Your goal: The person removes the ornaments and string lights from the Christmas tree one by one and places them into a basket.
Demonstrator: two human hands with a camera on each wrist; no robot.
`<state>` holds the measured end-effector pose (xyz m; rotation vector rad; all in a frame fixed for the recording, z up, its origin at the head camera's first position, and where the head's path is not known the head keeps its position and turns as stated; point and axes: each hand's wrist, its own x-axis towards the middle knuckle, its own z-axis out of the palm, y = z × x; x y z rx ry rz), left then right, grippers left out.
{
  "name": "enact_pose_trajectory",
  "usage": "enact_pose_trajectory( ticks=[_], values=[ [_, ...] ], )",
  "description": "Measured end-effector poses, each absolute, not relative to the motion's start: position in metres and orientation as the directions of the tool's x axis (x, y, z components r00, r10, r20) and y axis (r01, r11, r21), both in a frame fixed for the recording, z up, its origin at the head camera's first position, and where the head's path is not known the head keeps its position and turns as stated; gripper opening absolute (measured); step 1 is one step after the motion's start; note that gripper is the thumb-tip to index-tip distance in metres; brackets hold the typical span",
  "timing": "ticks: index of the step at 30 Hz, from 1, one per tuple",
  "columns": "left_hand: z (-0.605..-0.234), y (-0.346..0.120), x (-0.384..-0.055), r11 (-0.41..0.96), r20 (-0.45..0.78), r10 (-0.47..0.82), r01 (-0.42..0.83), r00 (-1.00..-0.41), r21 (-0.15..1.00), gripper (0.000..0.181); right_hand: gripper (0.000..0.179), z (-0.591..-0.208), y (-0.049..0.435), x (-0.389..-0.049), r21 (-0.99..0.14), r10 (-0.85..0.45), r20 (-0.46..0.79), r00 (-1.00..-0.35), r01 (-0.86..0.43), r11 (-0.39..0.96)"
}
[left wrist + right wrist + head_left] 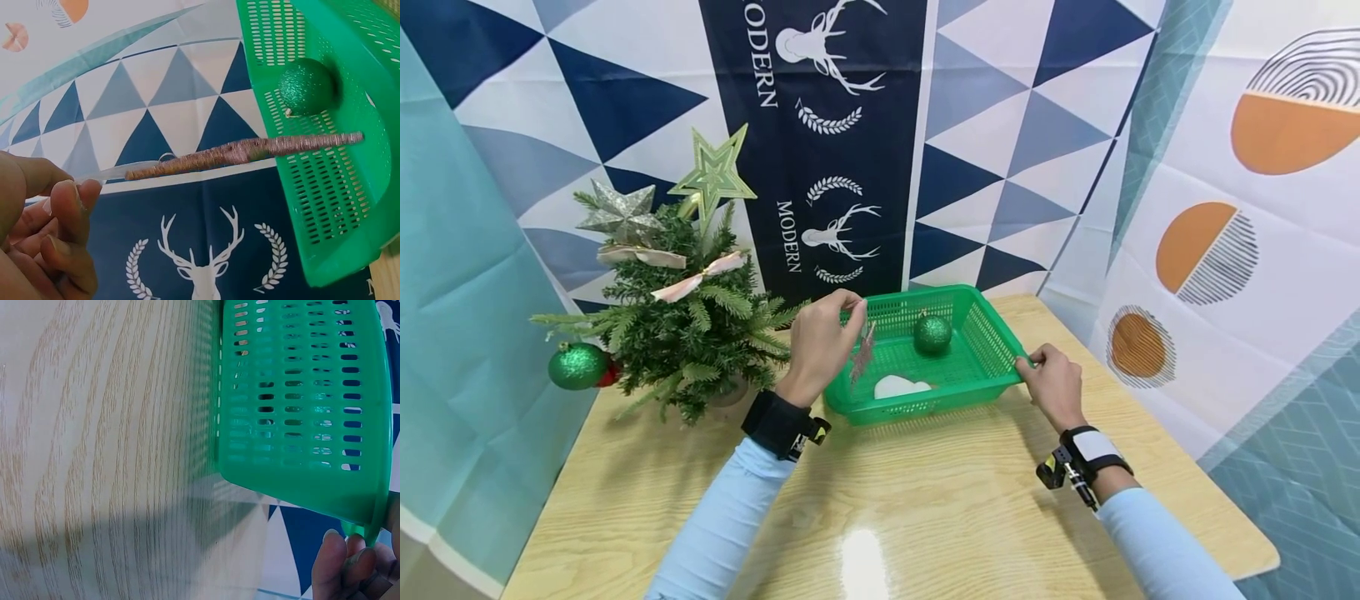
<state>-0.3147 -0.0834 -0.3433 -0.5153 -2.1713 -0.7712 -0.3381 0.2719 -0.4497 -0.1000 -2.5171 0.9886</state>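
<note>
My left hand [822,340] is above the left end of a green plastic basket [996,340]. Between thumb and fingertip it pinches a clear loop, from which a flat pink glittery ornament [863,354] hangs. In the left wrist view the ornament [240,152] appears edge-on, so its outline is hard to tell. At the basket's front right corner, my right hand [1054,383] grips the rim; the right wrist view shows its fingers curled under the rim. Inside the basket lie a green glitter ball [932,333] and a white, rounded object [898,387], partly hidden by the front wall.
A small Christmas tree [692,317] stands left of the basket, bearing a gold star [717,173], a silver star [621,212], pink bows [700,277] and a green ball [578,366]. Patterned cloth hangs behind the wooden table [925,500].
</note>
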Motion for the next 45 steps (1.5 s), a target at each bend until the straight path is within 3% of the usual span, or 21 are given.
enact_pose_trajectory(
  ticks=[21, 31, 45],
  values=[
    [-0.348, -0.051, -0.334, 0.764, 0.664, 0.231, 0.555, -0.711, 0.329, 0.019, 0.022, -0.452, 0.268, -0.337, -0.666, 0.218, 0.373, -0.902, -0.097, 0.739],
    [-0.346, -0.023, -0.346, 0.768, 0.628, 0.302, 0.573, -0.718, 0.285, 0.017, 0.022, -0.452, 0.269, -0.337, -0.671, 0.225, 0.363, -0.904, -0.086, 0.736],
    [-0.359, 0.017, -0.345, 0.696, 0.518, 0.339, 0.580, -0.785, 0.423, 0.020, 0.022, -0.451, 0.271, -0.336, -0.672, 0.229, 0.365, -0.902, -0.085, 0.736]
  ],
)
